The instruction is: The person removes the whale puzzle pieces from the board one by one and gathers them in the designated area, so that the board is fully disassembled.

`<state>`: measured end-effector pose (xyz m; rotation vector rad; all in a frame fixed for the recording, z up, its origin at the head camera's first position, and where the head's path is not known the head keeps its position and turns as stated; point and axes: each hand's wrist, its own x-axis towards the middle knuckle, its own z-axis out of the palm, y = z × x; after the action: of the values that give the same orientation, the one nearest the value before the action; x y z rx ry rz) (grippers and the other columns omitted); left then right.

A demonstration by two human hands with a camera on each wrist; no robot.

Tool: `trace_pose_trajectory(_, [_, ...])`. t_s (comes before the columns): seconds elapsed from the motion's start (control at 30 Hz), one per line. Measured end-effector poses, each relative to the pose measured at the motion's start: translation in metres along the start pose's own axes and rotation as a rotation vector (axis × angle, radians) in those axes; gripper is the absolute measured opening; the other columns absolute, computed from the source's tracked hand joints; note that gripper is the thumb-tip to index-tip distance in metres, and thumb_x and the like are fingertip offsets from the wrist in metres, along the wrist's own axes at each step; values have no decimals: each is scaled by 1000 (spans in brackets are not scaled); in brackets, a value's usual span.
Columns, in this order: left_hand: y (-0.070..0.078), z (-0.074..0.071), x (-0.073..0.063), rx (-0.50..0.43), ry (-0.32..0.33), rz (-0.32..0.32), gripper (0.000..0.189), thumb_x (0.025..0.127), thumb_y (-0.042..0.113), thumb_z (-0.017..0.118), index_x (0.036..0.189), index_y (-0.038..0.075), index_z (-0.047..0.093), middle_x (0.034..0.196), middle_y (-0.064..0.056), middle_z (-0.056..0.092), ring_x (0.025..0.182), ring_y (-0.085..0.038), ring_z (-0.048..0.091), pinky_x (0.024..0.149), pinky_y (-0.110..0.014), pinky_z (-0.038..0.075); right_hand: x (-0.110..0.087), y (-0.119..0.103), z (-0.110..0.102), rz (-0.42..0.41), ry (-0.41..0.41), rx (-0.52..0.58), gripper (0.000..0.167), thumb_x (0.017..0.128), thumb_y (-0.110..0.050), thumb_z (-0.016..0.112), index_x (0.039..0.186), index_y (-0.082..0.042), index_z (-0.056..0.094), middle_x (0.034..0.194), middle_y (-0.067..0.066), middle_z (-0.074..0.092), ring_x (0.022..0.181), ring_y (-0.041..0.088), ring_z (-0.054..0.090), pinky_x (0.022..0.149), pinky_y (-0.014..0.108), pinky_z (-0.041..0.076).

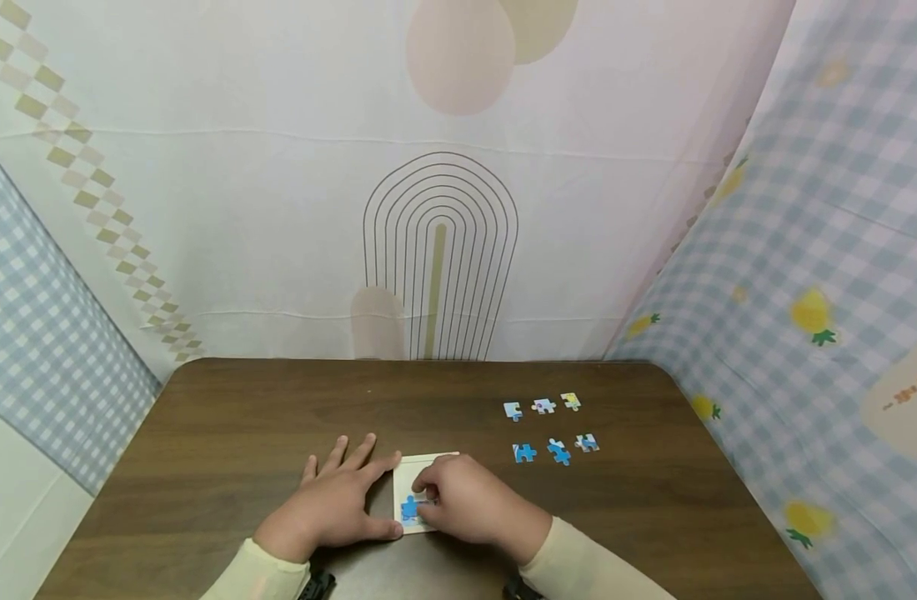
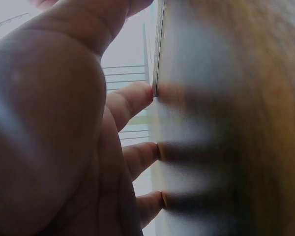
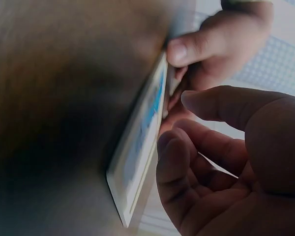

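Observation:
A small puzzle tray (image 1: 403, 478) with a pale rim lies flat on the table before me. Blue puzzle pieces (image 1: 409, 509) sit in its lower left part. My left hand (image 1: 334, 507) lies spread beside the tray, thumb and index fingertip at its left edge; in the left wrist view its fingertips (image 2: 146, 150) meet the tabletop. Over the tray's right side hovers my right hand (image 1: 475, 506), hiding that part in the head view. The right wrist view has its thumb apart from the bent fingers (image 3: 173, 157), with nothing visible between them.
Several loose puzzle pieces lie in two rows to the right of the tray, among them a blue one (image 1: 558, 452) and a yellowish one (image 1: 571, 402). The brown table (image 1: 278, 400) ends at a patterned cloth backdrop (image 1: 301, 250).

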<state>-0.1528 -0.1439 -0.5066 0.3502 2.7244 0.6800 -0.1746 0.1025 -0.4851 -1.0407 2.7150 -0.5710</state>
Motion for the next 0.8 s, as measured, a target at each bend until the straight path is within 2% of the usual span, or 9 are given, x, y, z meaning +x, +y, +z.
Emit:
trace_pose_trajectory(0.13, [0, 0, 0, 0, 3, 5, 106, 80, 77, 90, 170, 40, 51, 188, -12, 26, 172, -58, 14, 123, -94, 10, 2, -8, 6, 23, -49, -69, 21, 100, -25, 82, 118, -15, 86, 97, -10, 75, 84, -3, 55, 82, 19, 53])
trace_pose_trajectory(0.3, [1, -1, -1, -6, -7, -1, 105, 81, 77, 89, 171, 40, 50, 188, -12, 25, 173, -58, 12, 124, -93, 9, 4, -13, 9, 59, -92, -115, 22, 102, -28, 81, 120, -18, 86, 97, -10, 73, 82, -2, 53, 80, 19, 53])
trace_pose_trajectory(0.53, [2, -3, -2, -14, -10, 0, 105, 81, 75, 89, 171, 38, 50, 188, -12, 25, 172, -58, 11, 124, -93, 8, 6, -19, 10, 89, -94, -144, 15, 103, -28, 80, 114, -20, 86, 94, -10, 70, 79, 1, 52, 78, 21, 52])
trace_pose_trajectory(0.8, [2, -3, -1, -18, -20, 6, 104, 82, 75, 89, 171, 38, 50, 188, -13, 25, 173, -58, 11, 124, -93, 8, 13, -14, 13, 99, -80, -118, 12, 97, -25, 85, 103, -18, 78, 90, -10, 65, 77, 2, 51, 74, 21, 51])
